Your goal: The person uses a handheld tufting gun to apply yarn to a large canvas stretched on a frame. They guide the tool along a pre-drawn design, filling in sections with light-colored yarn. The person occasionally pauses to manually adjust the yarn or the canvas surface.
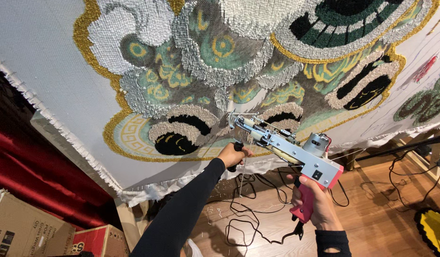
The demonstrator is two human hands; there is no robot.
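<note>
Pink plastic forms the rear grip of the tufting gun [286, 145], and the right hand [317, 202] is closed round it from below, fingers wrapped, so the weight of the motor and metal body hangs directly above the wrist. The left hand [233, 153] is clenched on the black front handle beneath the barrel, arm extended in a black sleeve; this two-point hold steadies the needle end, which is pressed against the stretched backing cloth [53, 62] near its lower edge, at the border of the tufted pile design [239, 62] in green, grey, gold and black. A strand of yarn [242, 173] hangs from the gun's underside. Black power cable [251, 209] trails loose over the wooden floor [372, 214], fed from the grip's base. Cardboard boxes [24, 228] stand at the lower left, against red drapery [39, 176]. The needle tip itself cannot be made out against the pile. The design is cut off at the top and right edges, the trigger finger is hidden behind the grip, and a yellow rug piece [434, 231] is only partly in view.
</note>
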